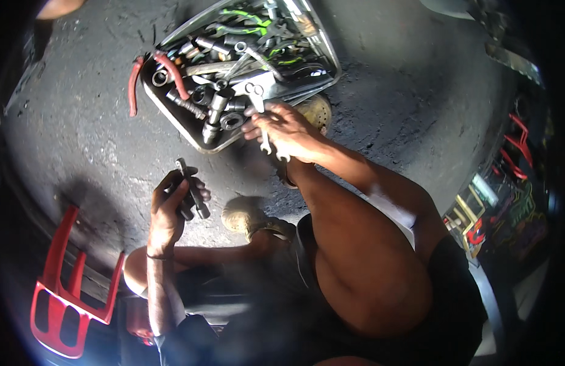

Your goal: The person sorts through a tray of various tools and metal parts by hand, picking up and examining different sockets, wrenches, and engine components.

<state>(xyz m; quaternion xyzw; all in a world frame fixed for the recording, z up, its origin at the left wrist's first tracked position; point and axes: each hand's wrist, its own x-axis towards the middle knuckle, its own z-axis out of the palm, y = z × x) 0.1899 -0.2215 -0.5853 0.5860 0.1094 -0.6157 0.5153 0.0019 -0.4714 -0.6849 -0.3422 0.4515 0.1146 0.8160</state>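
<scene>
My left hand (pixel 175 206) grips a dark metal ratchet handle (pixel 190 187) and another dark bar-like tool beside it, to the lower left of a metal tray (pixel 198 142). At the tray's lower right edge, my right hand (pixel 282 128) holds shiny combination wrenches (pixel 255 94), their ends showing above and below the fingers. The tray is crowded with sockets, such as a ring-shaped one (pixel 231 121), green-and-black handled pliers (pixel 243 29), a ring wrench (pixel 259 57) and other tools. Pliers with red handles (pixel 173 75) straddle the tray's left rim, one handle (pixel 134 87) outside it.
A red plastic chair (pixel 72 293) stands at the lower left on the dark, rough floor (pixel 104 142). My shod feet (pixel 241 217) and bent knees lie close below the tray. More red chair parts (pixel 520 142) and a pale wooden frame (pixel 467 210) show at the right.
</scene>
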